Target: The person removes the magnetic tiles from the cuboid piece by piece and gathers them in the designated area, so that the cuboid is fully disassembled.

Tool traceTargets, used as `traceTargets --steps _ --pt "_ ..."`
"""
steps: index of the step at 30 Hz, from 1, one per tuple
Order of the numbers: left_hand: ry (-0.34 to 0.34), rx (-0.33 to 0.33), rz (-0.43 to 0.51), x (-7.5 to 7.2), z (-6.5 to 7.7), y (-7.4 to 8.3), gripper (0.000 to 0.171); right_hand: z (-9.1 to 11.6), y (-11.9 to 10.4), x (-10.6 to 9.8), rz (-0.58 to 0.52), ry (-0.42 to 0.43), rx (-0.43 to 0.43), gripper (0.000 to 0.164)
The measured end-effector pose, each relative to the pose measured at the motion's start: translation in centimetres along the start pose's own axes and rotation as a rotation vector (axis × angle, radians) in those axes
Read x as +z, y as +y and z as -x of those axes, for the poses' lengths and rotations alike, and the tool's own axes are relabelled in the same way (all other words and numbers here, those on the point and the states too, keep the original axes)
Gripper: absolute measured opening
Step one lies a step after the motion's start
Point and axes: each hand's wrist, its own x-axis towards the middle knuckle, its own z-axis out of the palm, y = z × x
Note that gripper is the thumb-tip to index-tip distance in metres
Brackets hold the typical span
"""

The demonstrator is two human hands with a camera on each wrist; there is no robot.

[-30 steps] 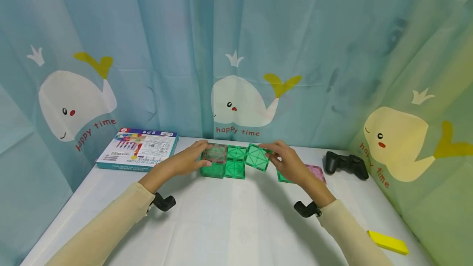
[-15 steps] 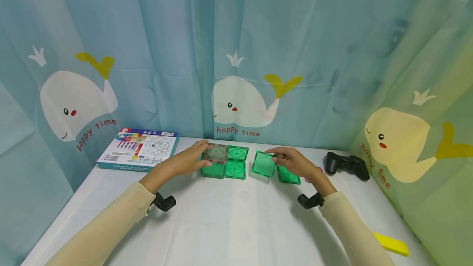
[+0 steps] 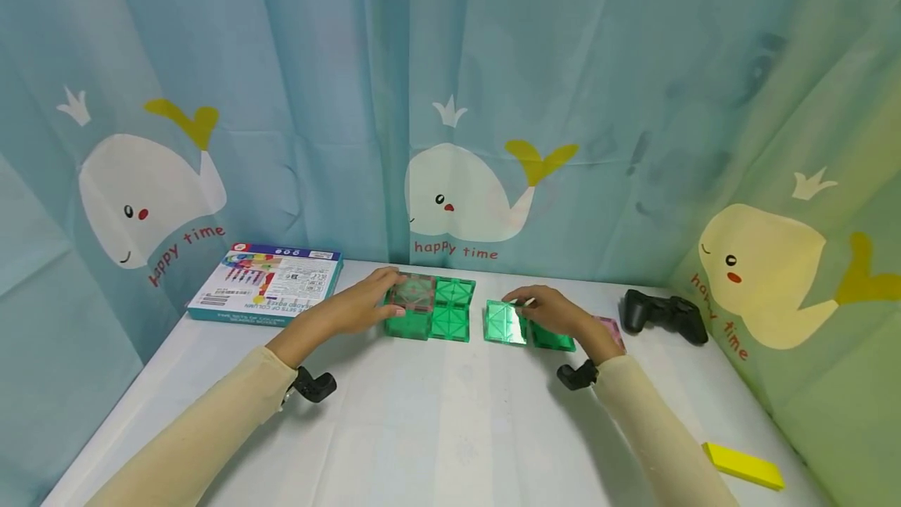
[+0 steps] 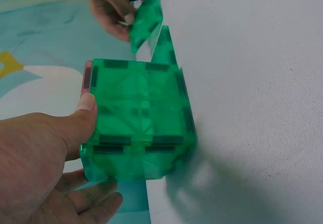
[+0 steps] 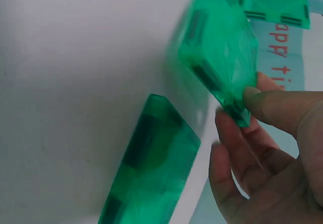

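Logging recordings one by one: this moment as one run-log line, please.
left grip: holds green-and-pink box | right grip: pinches green tile, apart from box | yellow block: off to the right

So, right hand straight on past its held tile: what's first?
Right hand, beyond the held tile: probably the grouped tiles, across a gap. Depth unclear; it might pass over or behind them.

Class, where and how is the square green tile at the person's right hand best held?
Probably by the far right corner, coming from the right, thumb and fingers on opposite faces. The green tile is a flat square, and the right hand pinches it there, leaving its left edge uncovered.
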Motion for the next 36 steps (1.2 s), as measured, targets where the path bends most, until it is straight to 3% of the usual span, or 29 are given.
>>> traceTargets --steps 7,24,29,36 --pt "-0.007 0.0 0.004 0.0 0.0 -0.1 0.066 -0.6 -0.3 1.1 0.129 0.016 0.072 0.03" --pt "-0.005 0.01 -0.001 0.2 -0.2 -0.4 0.065 -0.6 -1.3 2.5 0.249 0.082 0.107 0.028" --pt "-0.006 0.007 -0.005 0.2 -0.2 -0.3 0.065 -0.7 -2.3 2.4 0.243 0.102 0.038 0.03" --pt "-0.001 0.011 -0.003 0.1 -0.2 -0.2 0.064 -1.6 -4.6 2.7 0.215 0.193 -0.072 0.038"
